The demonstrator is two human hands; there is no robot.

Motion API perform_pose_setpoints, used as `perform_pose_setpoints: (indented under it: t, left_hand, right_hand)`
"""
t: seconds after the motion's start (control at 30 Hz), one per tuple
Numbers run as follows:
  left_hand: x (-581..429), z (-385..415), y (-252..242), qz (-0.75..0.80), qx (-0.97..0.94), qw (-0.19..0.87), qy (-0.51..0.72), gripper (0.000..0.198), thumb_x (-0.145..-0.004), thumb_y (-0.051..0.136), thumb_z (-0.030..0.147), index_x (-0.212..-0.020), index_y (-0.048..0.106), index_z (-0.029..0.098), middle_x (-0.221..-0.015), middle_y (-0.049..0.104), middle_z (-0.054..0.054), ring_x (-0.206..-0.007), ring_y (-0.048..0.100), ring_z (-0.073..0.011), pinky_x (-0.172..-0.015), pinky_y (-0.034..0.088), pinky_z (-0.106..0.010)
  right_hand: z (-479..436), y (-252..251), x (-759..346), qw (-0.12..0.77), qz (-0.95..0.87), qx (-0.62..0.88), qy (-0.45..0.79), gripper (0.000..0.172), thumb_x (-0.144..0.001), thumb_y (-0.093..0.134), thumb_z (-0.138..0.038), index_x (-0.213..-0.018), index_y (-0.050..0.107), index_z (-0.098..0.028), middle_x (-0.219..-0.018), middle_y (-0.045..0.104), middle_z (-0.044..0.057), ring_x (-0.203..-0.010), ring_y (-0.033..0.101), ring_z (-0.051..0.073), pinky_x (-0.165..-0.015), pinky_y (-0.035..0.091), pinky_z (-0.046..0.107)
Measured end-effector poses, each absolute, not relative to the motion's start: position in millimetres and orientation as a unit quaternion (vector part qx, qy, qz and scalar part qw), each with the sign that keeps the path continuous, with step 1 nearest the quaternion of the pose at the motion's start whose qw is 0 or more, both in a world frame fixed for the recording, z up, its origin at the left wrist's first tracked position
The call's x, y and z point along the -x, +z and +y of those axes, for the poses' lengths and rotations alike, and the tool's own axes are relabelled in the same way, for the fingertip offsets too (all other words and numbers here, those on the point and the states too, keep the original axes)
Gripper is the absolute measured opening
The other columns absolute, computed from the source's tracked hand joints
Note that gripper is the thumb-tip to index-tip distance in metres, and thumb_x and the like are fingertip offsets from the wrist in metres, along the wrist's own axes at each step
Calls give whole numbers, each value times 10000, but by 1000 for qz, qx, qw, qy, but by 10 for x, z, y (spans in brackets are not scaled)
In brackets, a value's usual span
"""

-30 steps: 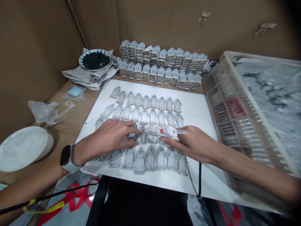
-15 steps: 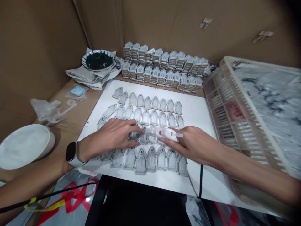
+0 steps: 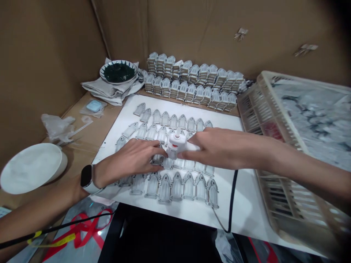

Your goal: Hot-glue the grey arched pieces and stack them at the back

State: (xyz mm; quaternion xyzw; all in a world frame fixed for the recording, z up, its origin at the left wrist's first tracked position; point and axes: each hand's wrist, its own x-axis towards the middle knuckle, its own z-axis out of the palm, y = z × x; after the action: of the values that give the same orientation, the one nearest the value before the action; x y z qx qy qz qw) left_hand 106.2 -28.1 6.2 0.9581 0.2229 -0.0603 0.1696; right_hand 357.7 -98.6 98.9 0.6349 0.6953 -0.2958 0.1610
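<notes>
Okay so the left hand (image 3: pixel 128 159) is lying over the arched grey pieces (image 3: pixel 164 190), fingers together and fairly flat on one piece near the middle of the rows, with a black smartwatch (image 3: pixel 86 179) on that wrist. The right hand (image 3: pixel 219 146) reaches in from the right and has a small white glue gun (image 3: pixel 175 144) pinched in its fingers (image 3: pixel 192 140), right beside the left fingertips. The gun sits over the arched pieces with its tip pointing away from the person, and the view's kinda blurry, so the exact grip is hard to call. A black cord (image 3: pixel 232 197) runs down off the white board (image 3: pixel 241 204) under all the pieces. Stacks of the same pieces (image 3: pixel 192 75) stand past the board on the table (image 3: pixel 82 146), a blue-and-white bowl (image 3: pixel 118 72) sits on folded cloth (image 3: pixel 109 89) to the left, and a plastic crate (image 3: pixel 263 87) sits to the right.
</notes>
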Motion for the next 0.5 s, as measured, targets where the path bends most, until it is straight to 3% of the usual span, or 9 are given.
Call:
perform_pose_setpoints:
  t: [0.13, 0.27, 0.4, 0.5]
  left_hand:
    - [-1052, -290, 74, 219, -956, 183, -67, 370, -1020, 811, 491, -1364, 747, 372, -1214, 741, 9, -1014, 724, -214, -687, 316, -334]
    - [-1019, -266, 19, 181, -969, 167, -30, 360, -1020, 811, 511, -1331, 758, 336, -1208, 698, -24, -1096, 648, -235, -740, 354, -346]
    - [-996, -207, -49, 117, -980, 160, 20, 340, -1048, 764, 515, -1291, 770, 278, -1339, 674, -69, -1198, 576, -277, -932, 433, -380]
    - [-995, -154, -94, 81, -980, 175, 40, 361, -1083, 701, 535, -1326, 742, 272, -1488, 662, -67, -1276, 560, -293, -1078, 425, -426]
  right_hand:
    - [-1162, 975, -3841, 130, 650, -664, -347, 792, -921, 481, -992, -659, 512, -246, -662, 612, 56, -505, 513, 183, -438, 341, 354]
    - [-1495, 887, -4048, 74, 620, -703, -340, 807, -900, 496, -1013, -634, 482, -252, -648, 533, 19, -520, 484, 167, -479, 371, 335]
    - [-1774, 798, -4091, 55, 578, -739, -342, 798, -893, 536, -1005, -636, 441, -255, -622, 445, -25, -532, 424, 148, -497, 343, 317]
    - [-1881, 768, -4056, 41, 561, -752, -344, 808, -881, 511, -1027, -635, 408, -265, -604, 392, -40, -524, 384, 140, -486, 310, 318]
